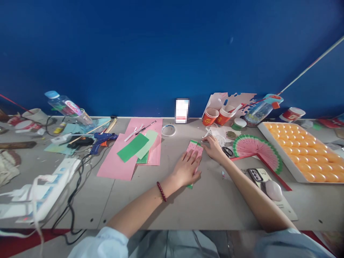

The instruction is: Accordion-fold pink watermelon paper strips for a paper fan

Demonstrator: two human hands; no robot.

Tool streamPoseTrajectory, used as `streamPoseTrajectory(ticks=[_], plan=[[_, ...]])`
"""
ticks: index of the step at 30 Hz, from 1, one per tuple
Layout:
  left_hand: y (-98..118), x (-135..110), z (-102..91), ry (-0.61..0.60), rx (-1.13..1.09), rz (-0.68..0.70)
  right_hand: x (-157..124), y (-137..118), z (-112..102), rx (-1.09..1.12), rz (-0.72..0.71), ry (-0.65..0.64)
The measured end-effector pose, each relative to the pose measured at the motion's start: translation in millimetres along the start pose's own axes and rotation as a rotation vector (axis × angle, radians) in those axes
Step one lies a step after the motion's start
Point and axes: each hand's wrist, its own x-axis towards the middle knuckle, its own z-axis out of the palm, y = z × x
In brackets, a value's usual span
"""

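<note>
My left hand [186,168] lies flat with spread fingers on a folded pink paper strip [192,146] that has green ends and small dark dots. The hand covers most of the strip. Just to the right of it, my right hand [213,147] rests low over the table, its fingers apart and nothing plainly held. Close to its fingertips are a white strip [207,131] and a clear tape roll [220,140]. Black-handled scissors [228,152] lie beside its wrist. Farther right spreads a pleated pink-and-green paper fan [264,148] with red sticks.
Pink sheets [115,168] and green paper [133,147] lie left, near a blue glue gun [100,141] and a power strip [53,190]. A phone [182,111] leans on the wall. Paper cups [210,116], a computer mouse [273,190] and a tray of orange balls [297,179] stand right.
</note>
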Motion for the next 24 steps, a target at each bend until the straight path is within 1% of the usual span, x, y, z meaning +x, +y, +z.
streamPoseTrajectory(ticks=[5,8,15,20,22,24], plan=[[-1.0,0.4,1.6,-0.015,0.006,0.002,1.1,0.8,-0.7,0.031,-0.002,-0.006],[-1.1,0.2,1.4,-0.004,-0.001,0.005,0.6,0.9,1.6,-0.008,-0.022,0.004],[-4.0,2.2,-6.7,0.015,-0.042,0.011,-1.2,0.7,4.0,-0.037,-0.034,0.009],[-8.8,9.2,-10.7,0.015,-0.088,0.014,-2.7,0.4,4.1,-0.063,-0.036,0.011],[-10.1,14.2,-14.5,-0.002,-0.104,0.011,-2.9,0.3,4.3,-0.065,-0.034,0.013],[-11.6,20.7,-20.9,-0.068,-0.112,-0.005,-2.8,0.3,4.4,-0.062,-0.036,0.018]])
